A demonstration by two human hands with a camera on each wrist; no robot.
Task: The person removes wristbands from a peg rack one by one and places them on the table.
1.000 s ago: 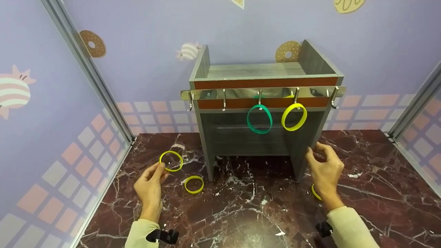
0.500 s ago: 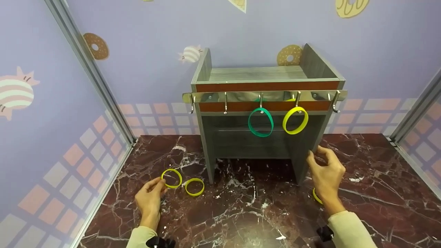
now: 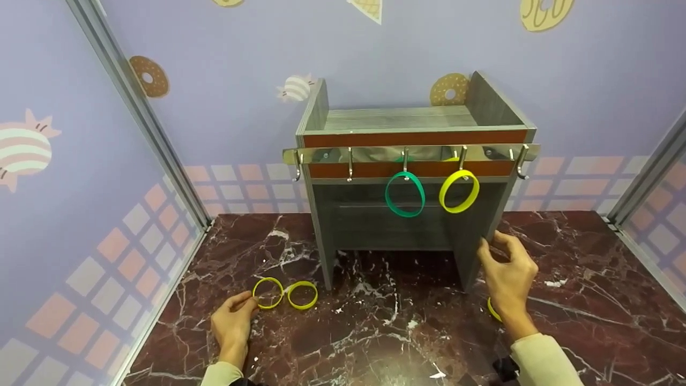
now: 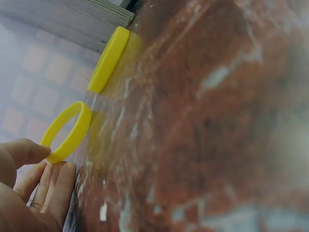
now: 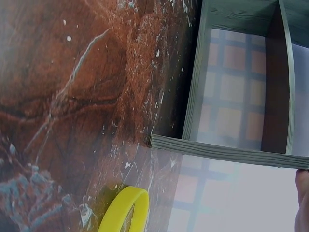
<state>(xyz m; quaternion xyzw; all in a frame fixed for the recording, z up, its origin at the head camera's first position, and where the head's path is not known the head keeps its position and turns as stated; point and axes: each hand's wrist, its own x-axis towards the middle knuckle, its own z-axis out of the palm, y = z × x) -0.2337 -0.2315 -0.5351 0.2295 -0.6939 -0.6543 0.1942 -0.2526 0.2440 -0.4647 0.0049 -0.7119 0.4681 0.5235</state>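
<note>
My left hand [image 3: 231,323] pinches a yellow wristband [image 4: 84,121] between thumb and fingers, low over the marbled tabletop. Just to its right a second yellow wristband [image 4: 110,60] rests on the table, standing tilted. My right hand [image 3: 510,276] holds the front edge of the right side panel of a grey wooden rack [image 3: 471,236]; in the right wrist view only a bit of a finger shows at that panel. A green wristband [image 3: 389,201] and a yellow one hang from separate hooks on the rack's metal rail [image 3: 375,155]. Another yellow wristband [image 5: 116,212] lies beside my right wrist, partly hidden in the head view.
The rack stands on the dark red marbled table [image 3: 364,343], near the purple back wall [image 3: 225,96]. Other hooks [image 3: 350,163] on the rail hold nothing. Metal-framed side walls bound the table on the left and right.
My left hand has lowered the yellow wristband toward the table, beside the other one. My right hand stays at the rack's side panel. The head view has tilted slightly.
</note>
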